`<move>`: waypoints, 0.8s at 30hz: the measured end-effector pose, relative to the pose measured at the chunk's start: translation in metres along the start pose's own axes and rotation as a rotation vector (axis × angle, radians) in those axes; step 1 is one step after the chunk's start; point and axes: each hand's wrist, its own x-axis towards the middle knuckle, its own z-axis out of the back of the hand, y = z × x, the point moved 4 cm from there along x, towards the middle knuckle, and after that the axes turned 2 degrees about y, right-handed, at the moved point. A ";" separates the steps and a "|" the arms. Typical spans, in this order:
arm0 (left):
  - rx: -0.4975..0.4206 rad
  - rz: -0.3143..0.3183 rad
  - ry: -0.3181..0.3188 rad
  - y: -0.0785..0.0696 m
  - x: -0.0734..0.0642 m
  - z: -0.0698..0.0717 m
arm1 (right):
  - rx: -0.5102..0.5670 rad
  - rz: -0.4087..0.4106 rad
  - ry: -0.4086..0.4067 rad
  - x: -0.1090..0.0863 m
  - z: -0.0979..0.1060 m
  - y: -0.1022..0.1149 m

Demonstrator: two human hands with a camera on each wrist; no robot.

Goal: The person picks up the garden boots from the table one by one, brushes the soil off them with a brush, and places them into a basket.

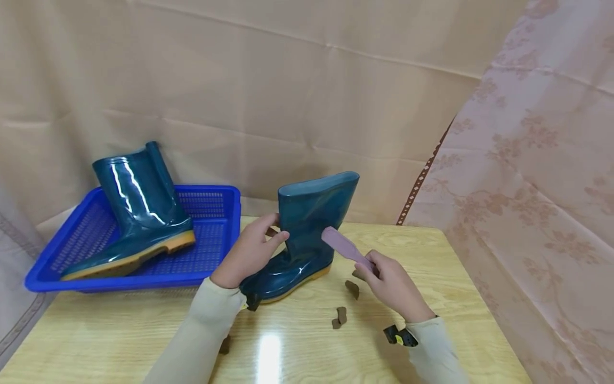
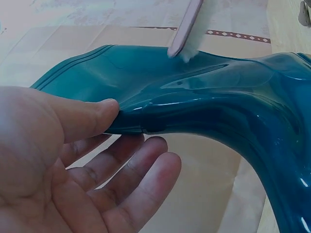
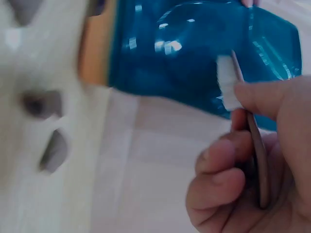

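A dark teal rubber boot [image 1: 307, 234] with a yellowish sole stands upright on the table. My left hand [image 1: 251, 248] pinches the front of its shaft between thumb and fingers, as the left wrist view shows close up. In my right hand [image 1: 390, 280] is a pinkish-purple brush [image 1: 342, 245], gripped by the handle. Its white bristles [image 3: 227, 82] face the boot's shaft, with the brush head right at the surface in the right wrist view. Several brown flat pieces [image 1: 352, 289] lie on the table between the boot and my right hand.
At the left, a second teal boot [image 1: 139, 197] leans in a blue plastic basket [image 1: 227, 213]. Another brown piece [image 1: 225, 345] lies beside my left sleeve. A beige curtain [image 1: 288, 106] hangs behind the wooden table [image 1: 408, 240], and a pink floral cloth [image 1: 542, 213] hangs at the right.
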 end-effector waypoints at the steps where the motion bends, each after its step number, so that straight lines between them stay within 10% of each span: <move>1: -0.002 0.000 -0.001 0.000 0.000 0.000 | -0.015 -0.007 -0.016 -0.003 0.000 -0.004; 24: -0.017 -0.002 -0.006 -0.002 0.001 -0.002 | -0.239 -0.388 0.133 -0.044 -0.011 -0.090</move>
